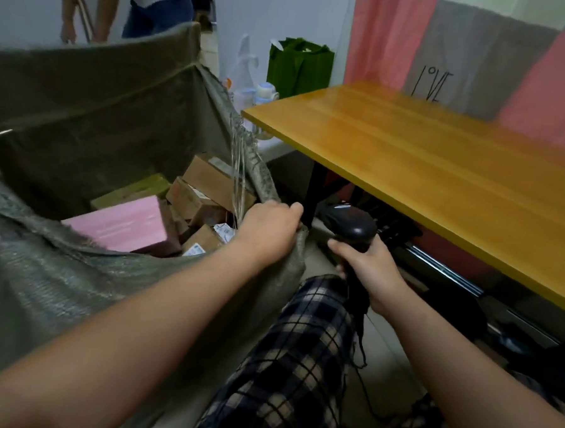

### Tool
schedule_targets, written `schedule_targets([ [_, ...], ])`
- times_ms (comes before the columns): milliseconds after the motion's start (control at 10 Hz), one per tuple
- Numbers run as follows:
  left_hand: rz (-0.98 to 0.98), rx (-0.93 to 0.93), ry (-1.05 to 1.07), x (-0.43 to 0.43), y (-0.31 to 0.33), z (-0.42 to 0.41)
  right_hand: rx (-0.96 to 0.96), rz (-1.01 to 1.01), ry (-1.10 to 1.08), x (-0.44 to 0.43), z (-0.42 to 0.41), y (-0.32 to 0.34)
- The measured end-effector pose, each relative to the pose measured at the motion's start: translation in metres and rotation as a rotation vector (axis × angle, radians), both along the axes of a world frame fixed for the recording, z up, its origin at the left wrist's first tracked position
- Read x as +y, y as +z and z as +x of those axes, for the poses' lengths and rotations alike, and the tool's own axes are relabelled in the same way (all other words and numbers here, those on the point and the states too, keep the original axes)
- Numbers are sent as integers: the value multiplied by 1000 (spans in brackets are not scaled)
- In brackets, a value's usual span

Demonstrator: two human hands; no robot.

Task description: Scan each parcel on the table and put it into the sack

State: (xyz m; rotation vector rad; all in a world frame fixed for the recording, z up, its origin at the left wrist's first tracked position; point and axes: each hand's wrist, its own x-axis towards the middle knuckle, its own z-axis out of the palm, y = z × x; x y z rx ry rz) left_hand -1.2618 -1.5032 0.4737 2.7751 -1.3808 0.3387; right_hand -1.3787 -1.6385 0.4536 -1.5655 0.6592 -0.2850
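A big grey-green woven sack (pixel 84 105) stands open on the left. Inside lie several parcels: a pink one (pixel 123 225) and brown cardboard boxes (pixel 210 184). My left hand (pixel 267 229) grips the sack's right rim, fingers curled over the edge. My right hand (pixel 370 267) holds a black barcode scanner (pixel 349 222) by its handle, just right of the sack and below the table's edge. Its cable hangs down past my checked trouser leg. The yellow wooden table (pixel 440 176) on the right shows no parcels on its visible top.
Another person (pixel 138 3) stands behind the sack at top left. A green bag (pixel 298 67) and plastic bottles (pixel 264 93) sit on the floor by the wall past the table's far end. Black table legs and metal rails run under the table.
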Motion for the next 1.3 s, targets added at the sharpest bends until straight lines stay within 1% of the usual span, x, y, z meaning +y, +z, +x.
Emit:
schedule_targets([
  [100,-25,-72,-76,-16,12,-1,27,48,-48,-20,-18,10],
  [200,-66,-92,-160,-44,31,-6,18,59,-108,-44,-34,29],
  [400,-125,-124,-326,-110,76,-26,-152,49,-296,-93,-73,75],
  [500,-129,-122,-388,-155,96,-34,-151,-84,-399,-126,-92,100],
  [600,-139,-152,-456,-211,115,-41,-129,-284,-520,-182,-110,130],
  [700,-139,-166,-524,-272,129,-52,-16,-446,-675,-242,-126,146],
  [800,-114,-171,-589,-327,128,-65,135,-443,-754,-291,-135,132],
  [900,-65,-175,-636,-366,116,-75,268,-366,-735,-324,-139,110],
  [1000,-59,-172,-662,-387,109,-78,340,-315,-713,-344,-141,96],
  [1100,-50,-142,-652,-394,105,-74,495,-379,-654,-349,-143,85],
  [1200,-10,-146,-640,-389,102,-70,845,-528,-682,-343,-148,81],
  [1300,-20,-158,-617,-384,107,-68,949,-658,-738,-338,-152,86],
])
